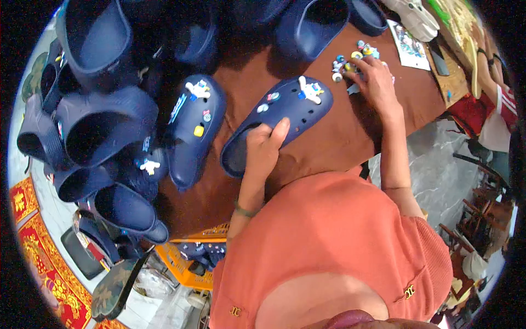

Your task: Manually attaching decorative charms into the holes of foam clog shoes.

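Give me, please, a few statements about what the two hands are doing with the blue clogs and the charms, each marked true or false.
1. The left hand holds a navy clog at its heel end. True.
2. The right hand rests on that same clog. False: it reaches into the pile of small charms on the brown table, apart from the clog.
3. The held clog already carries charms, among them a white figure. True.
4. The held clog is the only one with charms. False: a second clog to its left bears several too.
5. A heap of navy clogs lies at the person's left. True.
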### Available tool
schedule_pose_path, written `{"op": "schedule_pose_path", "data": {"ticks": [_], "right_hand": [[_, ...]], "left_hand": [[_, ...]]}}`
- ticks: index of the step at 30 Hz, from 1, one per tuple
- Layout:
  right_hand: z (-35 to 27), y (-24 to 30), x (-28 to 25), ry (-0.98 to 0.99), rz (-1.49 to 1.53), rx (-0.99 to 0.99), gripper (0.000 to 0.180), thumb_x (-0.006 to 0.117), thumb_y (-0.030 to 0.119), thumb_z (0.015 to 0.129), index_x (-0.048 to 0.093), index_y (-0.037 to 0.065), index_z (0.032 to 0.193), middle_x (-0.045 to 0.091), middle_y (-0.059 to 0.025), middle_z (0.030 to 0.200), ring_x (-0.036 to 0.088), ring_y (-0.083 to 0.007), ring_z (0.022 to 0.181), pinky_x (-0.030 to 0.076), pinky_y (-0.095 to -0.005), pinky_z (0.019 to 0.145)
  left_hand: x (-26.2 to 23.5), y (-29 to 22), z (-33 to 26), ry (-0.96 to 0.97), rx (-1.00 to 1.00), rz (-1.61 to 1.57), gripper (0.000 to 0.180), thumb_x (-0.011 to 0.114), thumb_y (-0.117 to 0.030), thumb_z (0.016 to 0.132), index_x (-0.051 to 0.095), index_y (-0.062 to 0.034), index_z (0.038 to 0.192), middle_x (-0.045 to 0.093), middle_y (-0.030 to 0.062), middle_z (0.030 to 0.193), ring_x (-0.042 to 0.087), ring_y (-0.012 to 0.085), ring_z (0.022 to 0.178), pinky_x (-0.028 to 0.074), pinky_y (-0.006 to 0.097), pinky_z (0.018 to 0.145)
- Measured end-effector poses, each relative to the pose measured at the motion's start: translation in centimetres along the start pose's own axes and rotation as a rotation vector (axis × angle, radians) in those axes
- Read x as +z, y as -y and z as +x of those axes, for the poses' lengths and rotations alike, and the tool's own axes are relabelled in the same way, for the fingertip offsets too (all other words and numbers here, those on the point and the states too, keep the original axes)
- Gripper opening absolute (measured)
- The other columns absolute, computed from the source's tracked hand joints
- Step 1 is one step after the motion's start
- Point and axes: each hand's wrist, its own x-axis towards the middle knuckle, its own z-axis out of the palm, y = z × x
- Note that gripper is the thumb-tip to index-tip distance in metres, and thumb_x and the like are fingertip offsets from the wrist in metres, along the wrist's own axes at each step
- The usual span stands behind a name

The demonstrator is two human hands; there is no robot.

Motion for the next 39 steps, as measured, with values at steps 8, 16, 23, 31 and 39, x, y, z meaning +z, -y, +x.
{"op": "schedule_pose_path", "data": {"ticks": [8,16,23,31,39], "right_hand": [[-1.6,0.3,0.5,-0.079,0.161,-0.027,0.024,0.068,0.015,0.080,0.065,0.005,0.101,0.063,-0.0136,0.102,0.058,-0.0329,0.095,0.045,-0.0409,0.079],[-3.5,7.9,0.1,-0.161,0.387,-0.381,0.031,0.075,0.006,0.071,0.067,0.006,0.101,0.061,-0.0088,0.096,0.056,-0.0264,0.089,0.042,-0.0383,0.078],[-5.4,9.0,2.2,-0.303,0.431,-0.409,0.021,0.070,0.017,0.077,0.066,0.013,0.097,0.056,-0.0017,0.083,0.050,-0.0213,0.074,0.037,-0.0363,0.066],[-6.5,8.0,1.5,-0.401,0.281,-0.341,0.032,0.069,0.022,0.078,0.064,0.013,0.108,0.054,-0.0029,0.093,0.051,-0.0213,0.086,0.038,-0.0392,0.076],[-6.3,9.4,-0.8,-0.132,-0.014,-0.363,0.042,0.062,0.033,0.084,0.059,0.007,0.116,0.054,-0.0050,0.105,0.048,-0.0208,0.098,0.035,-0.0448,0.090]], "left_hand": [[0.5,0.7,0.3,0.060,-0.033,-0.082,0.042,0.061,-0.025,0.088,0.052,-0.0056,0.052,0.049,-0.0066,0.058,0.041,0.0040,0.052,0.031,0.024,0.049],[-0.1,0.0,1.8,0.101,0.007,0.029,0.047,0.059,-0.035,0.088,0.053,0.0057,0.064,0.044,0.0079,0.056,0.045,0.0137,0.057,0.035,0.036,0.052],[-0.8,2.4,-1.3,-0.116,0.226,0.350,0.033,0.057,-0.028,0.087,0.065,0.0040,0.083,0.058,0.0242,0.078,0.053,0.0392,0.074,0.038,0.049,0.066],[2.2,-3.3,-1.2,-0.101,0.014,-0.078,0.045,0.058,-0.028,0.088,0.047,0.0037,0.059,0.048,0.0038,0.060,0.041,0.0139,0.057,0.034,0.034,0.052],[1.0,-0.7,0.3,-0.025,-0.043,-0.171,0.027,0.061,-0.019,0.086,0.050,-0.0024,0.068,0.053,0.0032,0.071,0.045,0.0119,0.062,0.039,0.031,0.057]]}}
